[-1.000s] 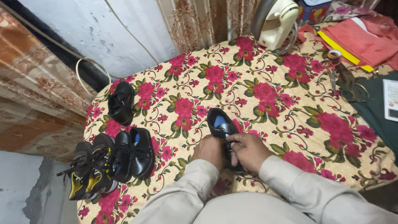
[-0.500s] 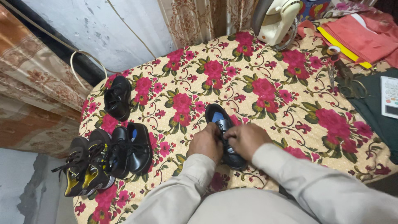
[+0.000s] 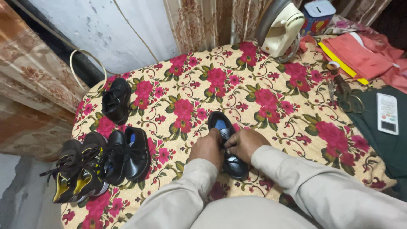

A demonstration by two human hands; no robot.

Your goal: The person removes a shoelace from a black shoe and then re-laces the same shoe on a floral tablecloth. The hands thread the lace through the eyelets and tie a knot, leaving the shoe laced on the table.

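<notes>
- Now both hands sit closer together on the black shoe (image 3: 224, 140) than a second ago: the left hand (image 3: 208, 148) and the right hand (image 3: 245, 143) meet over its middle, fingers curled shut on the lacing part, fingertips touching each other.
- That shoe lies on the flowered surface (image 3: 271, 97) just in front of the person, its blue-lined opening pointing away and its shiny toe showing below the hands; its place on the cloth is much as before.
- Half a second ago the right hand lay a little further right and lower over the shoe; it now covers less of the toe.
- Whether a lace is pinched between the fingers cannot be told; they hide it.
- To the left, a pair of black shoes (image 3: 127, 154) stands beside a pair of dark sneakers with yellow insides (image 3: 74, 174), touching side by side, with a single black shoe (image 3: 115, 101) further back; none has moved on the cloth.
- At the far edge stands a cream iron (image 3: 282, 27); scissors (image 3: 345, 95) lie at the right, near folded red cloth (image 3: 364, 53).
- More of the white remote-like device (image 3: 387, 113) on the dark green cloth shows now, since the view has swung.
</notes>
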